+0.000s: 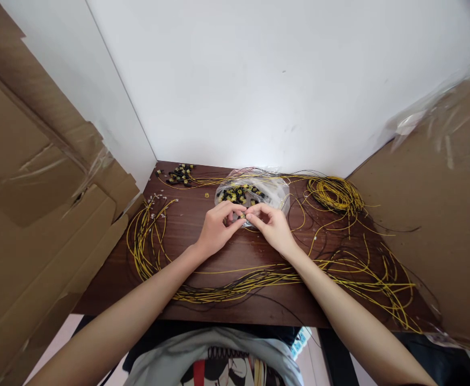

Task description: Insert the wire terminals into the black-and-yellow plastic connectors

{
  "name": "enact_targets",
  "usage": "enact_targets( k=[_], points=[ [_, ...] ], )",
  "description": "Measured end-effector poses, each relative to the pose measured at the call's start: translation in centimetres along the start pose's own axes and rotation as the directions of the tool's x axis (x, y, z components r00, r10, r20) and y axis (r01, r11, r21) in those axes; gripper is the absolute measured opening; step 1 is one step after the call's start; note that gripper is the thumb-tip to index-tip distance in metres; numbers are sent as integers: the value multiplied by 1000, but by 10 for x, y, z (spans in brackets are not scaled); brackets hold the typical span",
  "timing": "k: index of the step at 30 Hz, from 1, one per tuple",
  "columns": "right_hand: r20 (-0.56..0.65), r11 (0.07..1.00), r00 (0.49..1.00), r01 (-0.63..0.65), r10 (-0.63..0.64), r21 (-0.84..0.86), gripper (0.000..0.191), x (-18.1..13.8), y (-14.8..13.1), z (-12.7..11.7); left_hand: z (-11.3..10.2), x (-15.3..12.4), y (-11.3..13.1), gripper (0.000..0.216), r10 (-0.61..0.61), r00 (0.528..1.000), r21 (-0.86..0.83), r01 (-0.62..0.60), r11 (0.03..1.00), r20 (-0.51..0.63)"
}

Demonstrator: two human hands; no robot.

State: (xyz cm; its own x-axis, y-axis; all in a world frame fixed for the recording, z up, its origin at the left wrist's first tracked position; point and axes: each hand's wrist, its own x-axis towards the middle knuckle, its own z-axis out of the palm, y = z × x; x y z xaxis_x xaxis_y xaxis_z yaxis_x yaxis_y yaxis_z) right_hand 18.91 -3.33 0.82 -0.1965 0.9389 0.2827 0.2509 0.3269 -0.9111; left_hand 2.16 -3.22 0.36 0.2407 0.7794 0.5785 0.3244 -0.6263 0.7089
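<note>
Over the front of a clear plastic bag [275, 195], my two hands meet at the fingertips. Between the thumb and fingers of my left hand [219, 225] is a small black and yellow connector [242, 216]. My right hand [273, 225] is closed in a pinch right against it, and what those fingertips grip is too small and covered to make out. Several loose black and yellow connectors [237, 193] lie in the bag just behind my fingers.
A bundle of yellow and black wires [235, 289] runs along the front of the brown table [178, 230]. Coiled wire [335, 195] lies at the back right, a pile of connectors [181, 174] at the back left. Cardboard [42, 193] stands on both sides, a white wall [259, 80] behind.
</note>
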Motion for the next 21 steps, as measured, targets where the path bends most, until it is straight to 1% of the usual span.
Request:
enact_targets(
  k=[3,5,9,12,15,17,21],
  points=[
    [-6,1000,1000,-10,10,29,13,0,0,0,0,1,-1,16,-11,1000,-19,11,1000,3],
    [-13,996,999,-31,32,89,17,0,0,1,0,1,-1,19,-24,1000,-34,25,999,16],
    [-17,962,995,-93,101,257,31,1,0,2,0,0,-1,23,-35,996,-48,38,998,77],
    [5,949,994,-110,113,296,33,2,1,2,-1,0,-1,24,-18,994,-45,22,999,104],
    [15,958,995,-102,102,267,32,1,2,2,-1,0,-1,23,-15,993,-45,20,999,114],
    [11,974,997,-80,79,211,30,0,1,1,-1,1,-1,22,-24,993,-55,30,998,113],
    [-13,1000,1000,10,-10,-8,20,-1,-4,-3,-2,3,-1,20,-63,991,-70,72,995,122]
  ],
)
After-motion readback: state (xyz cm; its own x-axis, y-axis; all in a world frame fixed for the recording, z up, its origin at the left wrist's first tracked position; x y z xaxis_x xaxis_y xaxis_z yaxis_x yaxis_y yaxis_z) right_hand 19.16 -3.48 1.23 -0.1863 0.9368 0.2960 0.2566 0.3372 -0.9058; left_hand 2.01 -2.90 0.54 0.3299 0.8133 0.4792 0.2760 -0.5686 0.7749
